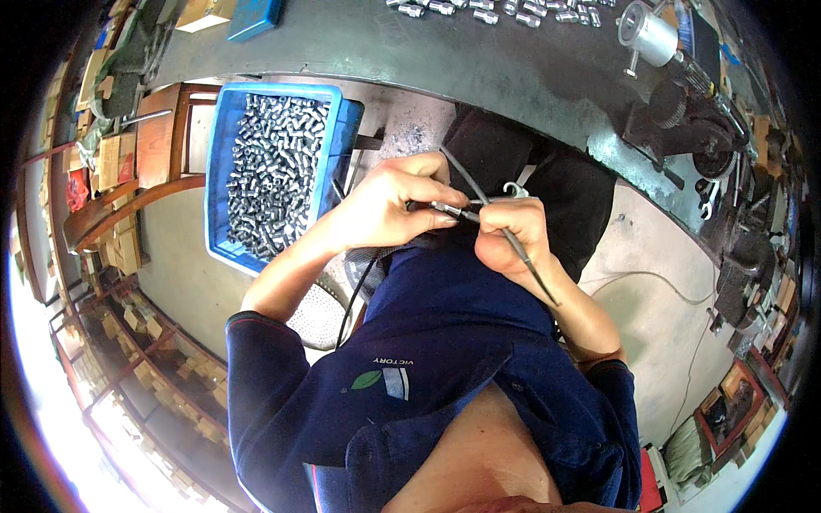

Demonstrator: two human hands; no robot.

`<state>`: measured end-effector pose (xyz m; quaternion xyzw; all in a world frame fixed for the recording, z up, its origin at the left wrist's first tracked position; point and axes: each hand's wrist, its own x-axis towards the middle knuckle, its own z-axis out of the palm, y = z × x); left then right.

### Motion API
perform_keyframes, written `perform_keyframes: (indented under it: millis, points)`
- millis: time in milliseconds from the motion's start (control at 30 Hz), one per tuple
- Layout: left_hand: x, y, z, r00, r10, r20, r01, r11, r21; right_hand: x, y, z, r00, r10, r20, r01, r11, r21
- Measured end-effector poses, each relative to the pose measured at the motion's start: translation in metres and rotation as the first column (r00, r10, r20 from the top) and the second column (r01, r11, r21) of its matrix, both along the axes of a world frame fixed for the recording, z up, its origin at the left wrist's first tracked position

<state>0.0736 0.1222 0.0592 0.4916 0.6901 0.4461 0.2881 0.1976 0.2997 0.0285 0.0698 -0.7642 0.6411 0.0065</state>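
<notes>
Table (359, 43): broad, grey-black, smooth with dull scuffs; its edge bows across the top of the view. Blue bin (213, 175): rectangular, plastic, raised rim; stands below the table's near edge, to the left of the hands. Its load of metal fittings (278, 162) is a loose heap, short and cylindrical, bright grey with dark bores showing on some. A scatter of like fittings (484, 16) lies on the table near the upper edge of the view.

Left hand (406, 201): fingers bent, grip clamped on a single fitting between thumb and fingertips. Right hand (516, 232): fingers curled, grip closed with a slender dark rod (538, 273) running obliquely across it. Rod is straight, matt, file-like; lower end tapers to a point over the wrist, upper end projects beyond the knuckles, near the left fingers.

Silvery hook (515, 189): curved, shiny, just beyond the right hand; cannot tell whether it is held.

Held fitting (445, 208): small, silvery, narrow cylinder with bright highlights, above the lap. It sits at the left fingertips, pointing toward the right hand. A darker section follows it in the space between the hands; cannot tell whether both are one piece.
</notes>
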Motion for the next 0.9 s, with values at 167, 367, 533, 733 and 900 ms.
perform_keyframes:
  millis: [167,367,533,733,900]
  points:
    - [0.012,0.000,-0.015,0.741,0.153,0.653,-0.156,0.986,-0.053,0.001,-0.004,-0.004,0.979,-0.116,-0.166,0.119,0.993,0.010]
    - [-0.001,-0.001,-0.013,0.934,0.347,0.080,-0.341,0.936,-0.080,0.011,-0.002,-0.005,0.963,-0.210,-0.169,0.202,0.977,-0.062]
    - [-0.012,-0.009,-0.037,0.835,0.426,-0.348,-0.475,0.878,-0.063,0.018,-0.005,0.023,0.974,-0.071,-0.217,0.025,0.978,-0.208]
    - [-0.009,-0.005,-0.039,0.821,0.431,-0.374,-0.479,0.877,-0.041,0.016,-0.009,0.026,0.979,-0.003,-0.204,-0.047,0.970,-0.238]
    - [-0.006,-0.005,-0.044,0.831,0.442,-0.338,-0.455,0.890,0.046,0.013,-0.014,0.022,0.992,-0.011,-0.124,-0.021,0.967,-0.253]
